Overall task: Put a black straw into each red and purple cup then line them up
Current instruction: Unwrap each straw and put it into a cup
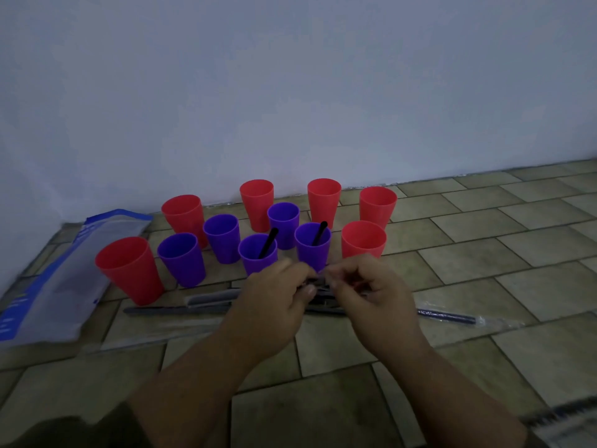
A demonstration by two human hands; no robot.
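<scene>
Pinching a wrapped black straw (318, 283) between them, left hand (274, 305) and right hand (371, 299) seem to be peeling its sleeve; two purple cups (258, 255) hold straws; six red cups (130, 270) stand empty; more straws (447, 316) lie nearby on the floor (484, 253).

a tiled floor (484, 253) of pale rectangular tiles runs up to a plain wall at its far edge. six red cups (130, 270) and five purple cups (182, 258) stand upright on it in a loose cluster near that far edge. a blue and clear plastic bag (58, 279) lies flat toward the floor's left side. wrapped black straws (447, 316) lie on the tiles just in front of the cups.
</scene>
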